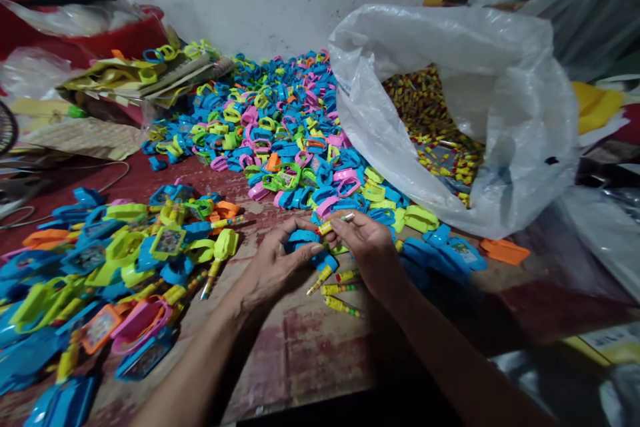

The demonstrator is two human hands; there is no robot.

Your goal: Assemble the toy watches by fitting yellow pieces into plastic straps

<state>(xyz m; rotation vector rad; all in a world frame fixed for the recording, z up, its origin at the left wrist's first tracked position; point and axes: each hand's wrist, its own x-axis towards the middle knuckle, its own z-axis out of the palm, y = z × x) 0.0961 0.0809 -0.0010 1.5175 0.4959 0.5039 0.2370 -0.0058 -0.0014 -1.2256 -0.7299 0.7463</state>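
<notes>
My left hand [277, 263] is closed round a blue plastic toy frame [303, 237] at the centre of the red floor. My right hand [367, 243] pinches a small yellow candy tube [334, 223], its tip right at the blue frame. Several more yellow tubes [340, 290] lie on the floor just below my hands. Both forearms reach in from the bottom edge.
A big heap of blue, green, pink and orange toy frames [280, 127] spreads behind my hands. Frames with tubes fitted [125, 267] lie at the left. A large clear plastic bag [500, 113] of yellow tubes lies open at the right. Papers and a red bin [100, 33] sit back left.
</notes>
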